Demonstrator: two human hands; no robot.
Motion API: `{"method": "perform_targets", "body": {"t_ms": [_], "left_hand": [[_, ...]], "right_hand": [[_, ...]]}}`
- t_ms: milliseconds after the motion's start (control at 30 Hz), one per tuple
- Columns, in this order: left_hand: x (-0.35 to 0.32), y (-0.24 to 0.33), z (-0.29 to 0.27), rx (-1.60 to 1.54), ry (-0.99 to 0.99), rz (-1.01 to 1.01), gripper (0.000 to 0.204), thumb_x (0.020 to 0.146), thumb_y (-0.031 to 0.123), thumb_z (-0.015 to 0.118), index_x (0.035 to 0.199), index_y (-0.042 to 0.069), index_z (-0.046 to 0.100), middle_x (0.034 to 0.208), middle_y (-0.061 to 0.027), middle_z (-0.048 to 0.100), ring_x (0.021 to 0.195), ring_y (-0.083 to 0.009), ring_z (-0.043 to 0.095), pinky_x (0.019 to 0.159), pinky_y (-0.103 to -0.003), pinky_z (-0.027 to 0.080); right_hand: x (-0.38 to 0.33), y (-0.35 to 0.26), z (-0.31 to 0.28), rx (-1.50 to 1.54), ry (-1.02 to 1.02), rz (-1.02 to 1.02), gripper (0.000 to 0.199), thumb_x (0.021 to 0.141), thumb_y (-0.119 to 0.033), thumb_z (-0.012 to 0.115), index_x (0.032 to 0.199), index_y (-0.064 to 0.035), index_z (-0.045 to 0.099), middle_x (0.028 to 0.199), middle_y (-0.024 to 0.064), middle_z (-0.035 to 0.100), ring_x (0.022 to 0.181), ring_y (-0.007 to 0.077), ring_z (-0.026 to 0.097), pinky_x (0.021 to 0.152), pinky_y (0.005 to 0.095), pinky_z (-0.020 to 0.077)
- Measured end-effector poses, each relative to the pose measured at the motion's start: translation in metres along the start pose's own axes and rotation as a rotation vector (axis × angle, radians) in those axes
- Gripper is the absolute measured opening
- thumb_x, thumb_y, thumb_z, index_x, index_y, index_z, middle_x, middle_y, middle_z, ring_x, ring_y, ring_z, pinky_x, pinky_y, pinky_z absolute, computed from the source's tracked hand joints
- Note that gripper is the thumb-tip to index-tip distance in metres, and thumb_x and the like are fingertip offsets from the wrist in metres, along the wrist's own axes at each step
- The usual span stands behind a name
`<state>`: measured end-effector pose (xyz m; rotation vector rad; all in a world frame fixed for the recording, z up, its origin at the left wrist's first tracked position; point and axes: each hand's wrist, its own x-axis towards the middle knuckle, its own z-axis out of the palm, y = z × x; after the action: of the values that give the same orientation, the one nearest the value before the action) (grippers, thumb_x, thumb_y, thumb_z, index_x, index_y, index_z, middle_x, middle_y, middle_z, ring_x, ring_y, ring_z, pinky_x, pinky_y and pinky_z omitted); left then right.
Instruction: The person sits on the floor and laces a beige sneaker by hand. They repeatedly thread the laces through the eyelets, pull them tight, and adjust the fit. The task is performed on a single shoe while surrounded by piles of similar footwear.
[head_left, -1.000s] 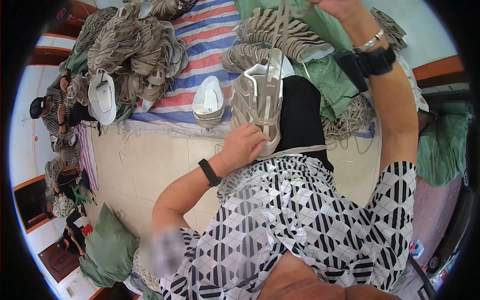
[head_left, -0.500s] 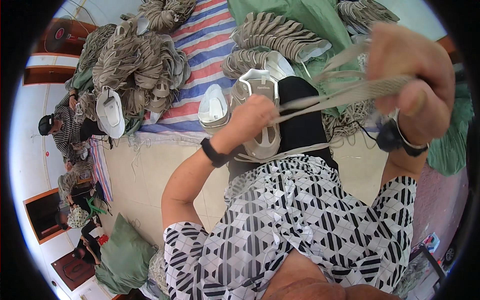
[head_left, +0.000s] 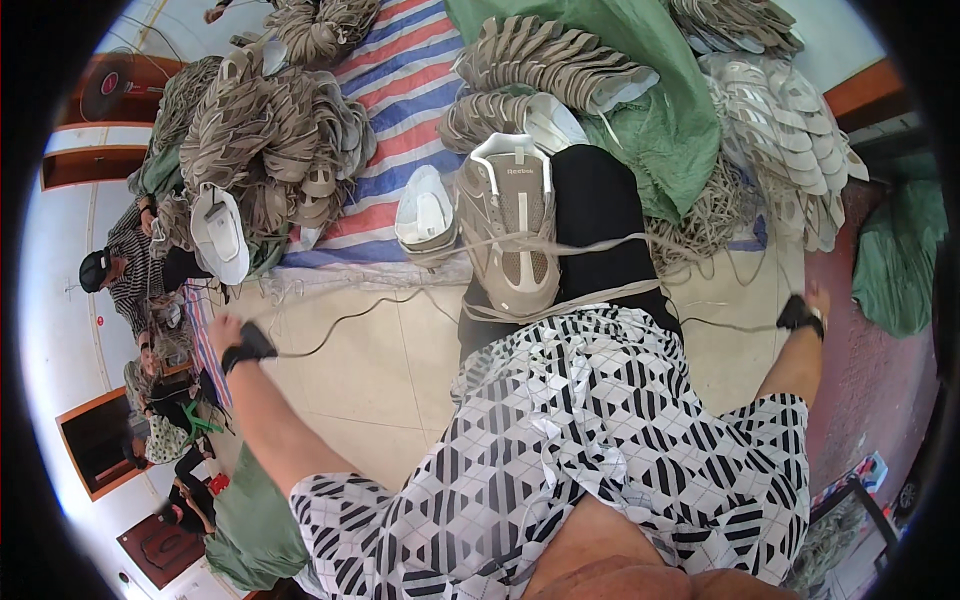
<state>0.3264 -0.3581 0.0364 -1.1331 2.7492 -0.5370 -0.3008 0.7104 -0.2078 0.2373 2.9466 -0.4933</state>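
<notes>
A taupe and beige sneaker upper [head_left: 510, 225] with a white lining lies upright across my lap, its toe towards me. A beige shoelace [head_left: 600, 245] crosses its front and runs out to both sides; another strand lies below the toe. Far out at the left, my left hand [head_left: 226, 330] is closed, and a blurred strand of the lace stretches towards it. My right hand [head_left: 818, 298] is out at the right, small and apparently closed; what it holds is hidden. Black bands with thin cords sit on both wrists. A second upper [head_left: 426, 215] stands left of the first.
Stacked taupe uppers [head_left: 265, 130] heap on the striped sheet [head_left: 400, 95] at the far left, with more rows [head_left: 550, 65] ahead. A green sack [head_left: 680, 130], tangled laces [head_left: 705, 220] and pale shoe parts [head_left: 785, 130] lie right. Other people [head_left: 130, 250] sit along the left wall.
Both hands have moved apart, the left from the shoe out to the left, the right lower and further back. The lace bundle once stretched between them now lies across the shoe and thigh.
</notes>
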Motion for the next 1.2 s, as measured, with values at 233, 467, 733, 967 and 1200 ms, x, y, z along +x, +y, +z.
{"method": "perform_targets", "body": {"t_ms": [233,467,733,967,1200], "left_hand": [[-0.144,-0.034,0.058,0.415,-0.755,-0.490,0.025,0.089,0.020,0.051,0.109,0.009,0.062,0.087,-0.0024,0.057,0.076,-0.0173,0.056,0.059,-0.032,0.044],[0.013,0.296,0.016,-1.282,-0.004,-0.291,0.021,0.088,0.009,0.050,0.107,0.008,0.060,0.071,0.0029,0.049,0.049,-0.0037,0.041,0.039,-0.019,0.030],[-0.034,0.481,-0.104,-1.096,0.254,0.494,0.014,0.094,0.015,0.049,0.092,0.003,0.056,0.079,-0.0126,0.057,0.067,-0.0261,0.058,0.062,-0.035,0.046],[-0.059,0.464,-0.082,-1.314,-0.341,0.361,0.021,0.094,0.016,0.055,0.081,0.000,0.061,0.065,-0.0072,0.055,0.060,-0.0135,0.052,0.057,-0.027,0.043],[-0.055,0.465,-0.090,-1.565,-0.251,0.201,0.024,0.096,0.020,0.054,0.085,0.001,0.063,0.067,0.0016,0.056,0.062,-0.0062,0.050,0.057,-0.022,0.041]], "right_hand": [[-0.002,0.088,-0.020,-0.216,-0.189,-0.036,0.023,0.082,-0.006,0.058,0.102,-0.0027,0.068,0.064,-0.0020,0.051,0.058,0.0125,0.051,0.051,0.0301,0.0425],[-0.114,-0.352,0.050,1.259,-0.652,-0.112,0.041,0.090,-0.010,0.056,0.127,0.0056,0.047,0.104,0.0204,0.066,0.091,0.0217,0.068,0.077,0.0299,0.0547],[-0.253,-0.501,0.036,0.496,-0.725,-0.828,0.010,0.084,-0.009,0.057,0.084,-0.0020,0.064,0.067,0.0138,0.064,0.061,0.0219,0.066,0.056,0.0329,0.0508],[-0.257,-0.494,0.056,0.378,-0.436,-1.059,0.012,0.084,-0.015,0.058,0.083,-0.0040,0.061,0.071,0.0159,0.063,0.070,0.0355,0.063,0.064,0.0436,0.0496],[-0.265,-0.490,0.063,0.304,-0.228,-1.293,0.011,0.084,-0.013,0.060,0.087,-0.0032,0.055,0.072,0.0145,0.062,0.066,0.0320,0.062,0.057,0.0391,0.0492]]}}
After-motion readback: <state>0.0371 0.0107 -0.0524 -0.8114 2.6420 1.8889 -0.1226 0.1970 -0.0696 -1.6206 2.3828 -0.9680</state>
